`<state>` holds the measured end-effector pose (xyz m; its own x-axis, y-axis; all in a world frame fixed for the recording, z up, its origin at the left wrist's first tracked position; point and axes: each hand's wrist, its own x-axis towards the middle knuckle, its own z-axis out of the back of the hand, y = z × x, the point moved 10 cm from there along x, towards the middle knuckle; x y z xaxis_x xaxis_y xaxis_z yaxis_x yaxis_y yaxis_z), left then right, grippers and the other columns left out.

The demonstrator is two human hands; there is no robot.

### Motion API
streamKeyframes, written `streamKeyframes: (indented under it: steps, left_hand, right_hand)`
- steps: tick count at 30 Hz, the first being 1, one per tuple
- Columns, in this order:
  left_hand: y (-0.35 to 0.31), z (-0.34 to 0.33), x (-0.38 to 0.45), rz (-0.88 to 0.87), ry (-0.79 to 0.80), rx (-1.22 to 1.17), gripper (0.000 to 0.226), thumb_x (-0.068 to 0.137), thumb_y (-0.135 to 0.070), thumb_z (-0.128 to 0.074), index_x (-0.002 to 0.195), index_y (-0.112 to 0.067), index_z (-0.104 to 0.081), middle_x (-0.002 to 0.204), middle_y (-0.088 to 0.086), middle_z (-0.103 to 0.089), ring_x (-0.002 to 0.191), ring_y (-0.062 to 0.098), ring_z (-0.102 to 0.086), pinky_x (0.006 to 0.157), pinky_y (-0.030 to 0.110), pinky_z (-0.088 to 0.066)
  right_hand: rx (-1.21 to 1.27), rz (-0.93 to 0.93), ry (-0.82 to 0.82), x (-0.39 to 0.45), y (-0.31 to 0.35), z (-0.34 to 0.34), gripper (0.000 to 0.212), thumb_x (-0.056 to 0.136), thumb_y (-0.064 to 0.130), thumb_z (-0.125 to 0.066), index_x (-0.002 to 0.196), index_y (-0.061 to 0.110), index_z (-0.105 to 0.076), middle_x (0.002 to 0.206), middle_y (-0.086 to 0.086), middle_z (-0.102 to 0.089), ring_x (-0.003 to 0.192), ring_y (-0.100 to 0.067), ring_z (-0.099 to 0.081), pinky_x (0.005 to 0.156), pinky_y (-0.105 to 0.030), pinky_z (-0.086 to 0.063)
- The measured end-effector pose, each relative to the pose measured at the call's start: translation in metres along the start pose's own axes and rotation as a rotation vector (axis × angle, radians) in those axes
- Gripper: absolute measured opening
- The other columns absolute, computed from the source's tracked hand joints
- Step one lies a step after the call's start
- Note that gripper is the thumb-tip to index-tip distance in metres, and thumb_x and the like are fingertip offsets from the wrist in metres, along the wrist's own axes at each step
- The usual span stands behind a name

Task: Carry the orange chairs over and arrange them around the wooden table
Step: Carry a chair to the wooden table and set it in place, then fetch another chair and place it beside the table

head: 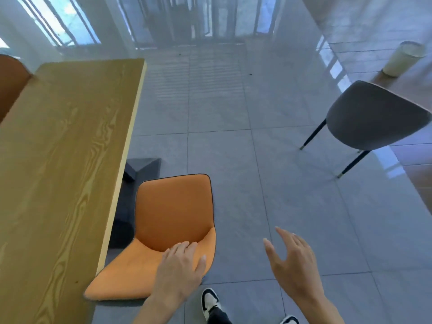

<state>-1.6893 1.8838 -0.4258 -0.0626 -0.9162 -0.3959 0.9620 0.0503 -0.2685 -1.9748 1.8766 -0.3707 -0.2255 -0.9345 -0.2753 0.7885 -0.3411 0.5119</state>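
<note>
The orange chair (173, 232) stands beside the long edge of the wooden table (65, 160), its seat partly tucked under. The left hand (180, 267) lies flat on top of its backrest, fingers curled over; the right hand (294, 260) hangs open over the tiled floor (233, 113), holding nothing, near a grey chair (376, 115)
</note>
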Motion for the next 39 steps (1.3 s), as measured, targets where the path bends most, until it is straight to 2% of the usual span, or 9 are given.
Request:
streamKeyframes:
  steps: [4, 11, 15, 18, 26, 31, 39]
  left_hand:
    - [-0.107, 0.01, 0.024, -0.131, -0.043, -0.036, 0.06, 0.098, -0.059, -0.03, 0.148, -0.027, -0.041, 0.151, -0.008, -0.044, 0.141, 0.011, -0.033, 0.118, 0.033, -0.024]
    - [-0.304, 0.023, 0.054, -0.266, -0.086, 0.003, 0.063, 0.098, -0.059, -0.032, 0.149, -0.023, -0.037, 0.154, -0.003, -0.04, 0.143, 0.013, -0.03, 0.119, 0.031, -0.021]
    - [-0.411, 0.033, 0.068, -0.362, -0.097, 0.04, 0.06, 0.099, -0.056, -0.035, 0.148, -0.022, -0.038, 0.152, -0.004, -0.041, 0.141, 0.013, -0.032, 0.116, 0.029, -0.024]
    - [-0.467, 0.041, 0.082, -0.411, -0.12, 0.084, 0.059, 0.099, -0.054, -0.037, 0.147, -0.021, -0.04, 0.151, -0.003, -0.043, 0.14, 0.013, -0.034, 0.115, 0.029, -0.026]
    - [-0.533, 0.051, 0.16, -0.437, -0.122, 0.116, 0.059, 0.097, -0.055, -0.039, 0.145, -0.021, -0.043, 0.147, -0.004, -0.047, 0.138, 0.013, -0.037, 0.114, 0.029, -0.028]
    - [-0.554, 0.072, 0.253, -0.453, -0.133, 0.083, 0.058, 0.096, -0.056, -0.039, 0.144, -0.023, -0.043, 0.146, -0.004, -0.047, 0.138, 0.013, -0.036, 0.114, 0.029, -0.027]
    - [-0.589, 0.122, 0.401, -0.515, -0.089, 0.091, 0.061, 0.096, -0.057, -0.037, 0.145, -0.021, -0.042, 0.147, -0.002, -0.047, 0.138, 0.016, -0.036, 0.114, 0.031, -0.027]
  right_hand:
    - [0.074, -0.112, -0.143, 0.008, -0.068, 0.078, 0.053, 0.091, 0.046, -0.064, 0.136, 0.019, -0.057, 0.135, -0.003, -0.062, 0.136, -0.025, -0.045, 0.114, -0.052, -0.035]
    - [0.148, -0.144, -0.279, 0.036, -0.18, 0.2, 0.05, 0.089, 0.042, -0.069, 0.131, 0.016, -0.061, 0.127, -0.007, -0.066, 0.127, -0.029, -0.053, 0.108, -0.052, -0.041]
    - [0.204, -0.196, -0.358, 0.045, -0.238, 0.265, 0.046, 0.088, 0.041, -0.071, 0.126, 0.016, -0.064, 0.123, -0.007, -0.068, 0.124, -0.03, -0.056, 0.106, -0.054, -0.043]
    - [0.225, -0.244, -0.392, 0.058, -0.274, 0.299, 0.046, 0.088, 0.041, -0.071, 0.126, 0.016, -0.065, 0.124, -0.008, -0.069, 0.123, -0.031, -0.057, 0.106, -0.054, -0.044]
    - [0.246, -0.249, -0.382, 0.147, -0.298, 0.342, 0.047, 0.091, 0.042, -0.067, 0.129, 0.015, -0.063, 0.129, -0.007, -0.066, 0.128, -0.026, -0.054, 0.109, -0.049, -0.042]
    - [0.225, -0.258, -0.371, 0.243, -0.284, 0.355, 0.048, 0.092, 0.041, -0.066, 0.132, 0.014, -0.061, 0.131, -0.007, -0.066, 0.128, -0.027, -0.053, 0.108, -0.049, -0.041]
    - [0.192, -0.348, -0.306, 0.376, -0.257, 0.372, 0.049, 0.095, 0.041, -0.063, 0.137, 0.015, -0.058, 0.138, -0.005, -0.061, 0.134, -0.024, -0.048, 0.114, -0.042, -0.037]
